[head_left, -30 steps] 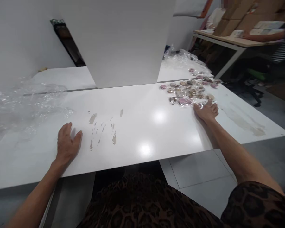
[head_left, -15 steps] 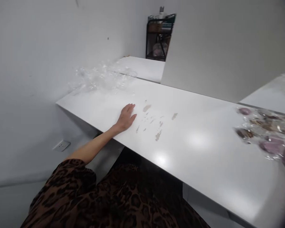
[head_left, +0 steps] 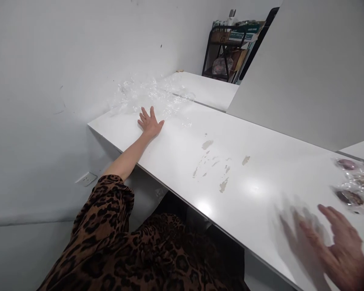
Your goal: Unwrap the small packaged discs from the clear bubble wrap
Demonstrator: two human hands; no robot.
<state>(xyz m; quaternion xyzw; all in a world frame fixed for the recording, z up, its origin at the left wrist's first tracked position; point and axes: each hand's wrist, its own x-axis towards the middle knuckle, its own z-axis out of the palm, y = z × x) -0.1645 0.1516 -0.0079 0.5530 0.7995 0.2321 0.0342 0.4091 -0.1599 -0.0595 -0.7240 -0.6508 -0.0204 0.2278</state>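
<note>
My left hand (head_left: 150, 124) is spread with fingers apart at the near edge of a heap of crumpled clear plastic wrappers (head_left: 151, 95), touching or just above the white table (head_left: 176, 149). It grips nothing that I can see. At the lower right, my right hand (head_left: 339, 242) hovers over the table, slightly blurred, fingers apart and nothing in it. Beyond its fingertips lie several clear plastic packets (head_left: 354, 182) with pink and brown round items inside, partly cut off by the frame edge.
Worn patches (head_left: 223, 185) mark the tabletop's middle. A grey partition panel (head_left: 309, 72) rises behind the table. A black shelf rack (head_left: 221, 52) with boxes and a bag stands at the back. On the left wall is a power socket (head_left: 86, 179).
My left hand has moved away from the worn patches to the wrapper heap, its fingers spreading. My right hand has come into view in front of the packets. The view has shifted.
</note>
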